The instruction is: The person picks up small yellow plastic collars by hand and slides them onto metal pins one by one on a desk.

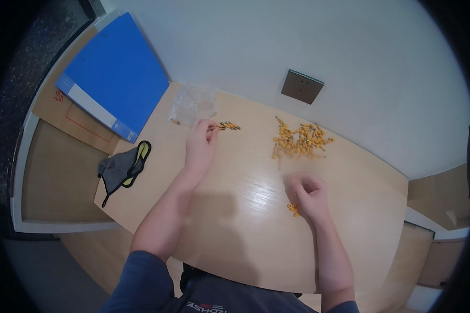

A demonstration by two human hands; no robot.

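Observation:
At the far middle of the table, my left hand (201, 143) is closed in a pinch. Between its fingertips is a small dark-and-yellow pin (220, 128), at the edge of a short row of similar pins (232, 125). My right hand (310, 194), somewhat blurred, has its thumb and fingers closed together low over the table; whatever they hold is hidden. Partly under that hand lies a little heap of small yellow caps (293, 209). Farther away, a larger loose pile of yellow pieces with metal shanks (300, 141) spreads across the wood.
A clear plastic bag (192, 103) lies against the wall beyond my left hand. To the left are a blue binder (112, 70), a brown folder (91, 127) and a grey pouch with black trim (122, 166). A dark socket plate (302, 86) is on the wall.

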